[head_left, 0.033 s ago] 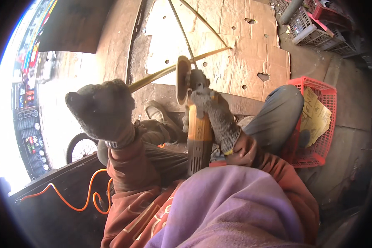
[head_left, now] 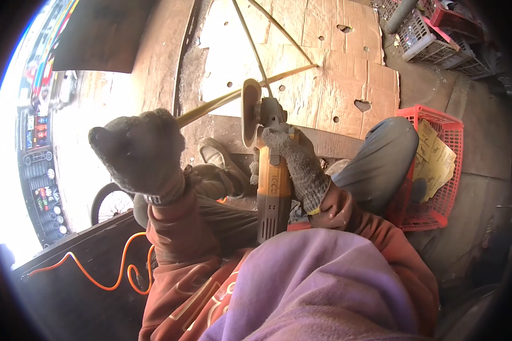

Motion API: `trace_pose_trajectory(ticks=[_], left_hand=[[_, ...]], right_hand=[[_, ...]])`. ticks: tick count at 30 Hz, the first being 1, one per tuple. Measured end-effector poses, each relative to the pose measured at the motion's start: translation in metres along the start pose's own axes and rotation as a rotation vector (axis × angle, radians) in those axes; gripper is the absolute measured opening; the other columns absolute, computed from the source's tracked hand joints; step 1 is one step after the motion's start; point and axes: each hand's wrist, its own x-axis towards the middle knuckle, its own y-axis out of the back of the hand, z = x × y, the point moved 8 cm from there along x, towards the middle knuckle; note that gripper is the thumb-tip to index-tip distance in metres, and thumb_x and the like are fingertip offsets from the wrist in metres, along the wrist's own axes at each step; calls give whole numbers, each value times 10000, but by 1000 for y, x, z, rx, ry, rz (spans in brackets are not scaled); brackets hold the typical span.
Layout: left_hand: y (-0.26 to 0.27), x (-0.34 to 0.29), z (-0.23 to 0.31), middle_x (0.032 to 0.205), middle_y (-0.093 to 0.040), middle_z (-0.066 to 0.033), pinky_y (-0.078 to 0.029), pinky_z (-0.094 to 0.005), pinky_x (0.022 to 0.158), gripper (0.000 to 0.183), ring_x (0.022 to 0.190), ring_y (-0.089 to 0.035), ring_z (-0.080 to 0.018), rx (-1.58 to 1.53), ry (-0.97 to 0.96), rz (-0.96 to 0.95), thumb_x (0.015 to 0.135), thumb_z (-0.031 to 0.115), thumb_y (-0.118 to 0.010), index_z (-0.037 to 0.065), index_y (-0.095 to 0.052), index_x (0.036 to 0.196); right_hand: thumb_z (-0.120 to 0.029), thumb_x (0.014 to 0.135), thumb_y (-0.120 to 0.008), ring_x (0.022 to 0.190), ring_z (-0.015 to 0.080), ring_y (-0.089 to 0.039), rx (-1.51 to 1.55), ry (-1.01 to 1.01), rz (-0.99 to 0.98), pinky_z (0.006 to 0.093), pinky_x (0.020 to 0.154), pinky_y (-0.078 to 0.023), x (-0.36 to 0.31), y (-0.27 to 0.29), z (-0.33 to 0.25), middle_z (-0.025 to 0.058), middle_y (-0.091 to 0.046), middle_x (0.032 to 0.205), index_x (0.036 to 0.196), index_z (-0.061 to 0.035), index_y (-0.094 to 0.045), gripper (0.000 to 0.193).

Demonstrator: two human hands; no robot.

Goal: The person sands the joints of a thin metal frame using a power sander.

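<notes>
My left hand, in a thick grey knitted glove, is closed around the end of a thin, brass-coloured metal rod. That rod runs up to the right and meets a second thin bar at a pointed corner; a third bar crosses behind. In a matching glove, my right hand grips a yellow and dark grey angle grinder near its head. The grinder's round disc stands edge-on in front of the rod; whether they touch, I cannot tell. My left fingertips are hidden.
Flattened cardboard with holes covers the ground ahead. On the right stands a red plastic crate holding yellowish sheets. Grey crates are stacked at the far right. An orange cord curls at lower left, near a spoked wheel.
The grinder and my right hand have shifted very slightly to the left. My left hand and the rods stay practically where they were.
</notes>
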Motion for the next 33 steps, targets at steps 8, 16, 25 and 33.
trace_pose_trajectory(ticks=[8, 16, 25, 33], left_hand=[[-9, 0, 0, 465, -239, 39, -227, -316, 464, 556, 419, -193, -129, -71, 0, -149, 1066, 427, -258, 150, -351, 593], [17, 7, 4, 704, -447, -35, -377, -285, 611, 156, 621, -422, -152, 94, -55, 66, 817, 147, -554, 62, -423, 822], [35, 9, 10, 523, -249, 30, -294, -285, 415, 379, 401, -238, -122, 603, -162, 427, 1029, 345, -379, 166, -379, 695], [-1, 4, 8, 494, -230, 34, -266, -291, 413, 437, 388, -218, -121, 376, -119, 324, 1029, 394, -380, 169, -367, 654]], right_hand=[[-229, 862, -720, 552, 201, -629, 16, -193, 128, 382, 496, -566, 8, -3, -22, 61, -589, 698, 1073, -41, -626, 297], [-168, 814, -778, 633, 125, -621, 15, -50, -91, 267, 580, -511, -24, -62, -11, 56, -663, 790, 966, -17, -677, 238], [-140, 838, -747, 678, 210, -680, -163, 22, -57, 305, 572, -570, 11, -41, 7, 103, -673, 849, 1030, 19, -614, 282], [-190, 851, -726, 636, 158, -657, -260, 2, 44, 268, 556, -535, 3, -22, 11, 78, -661, 755, 962, -2, -642, 234]])
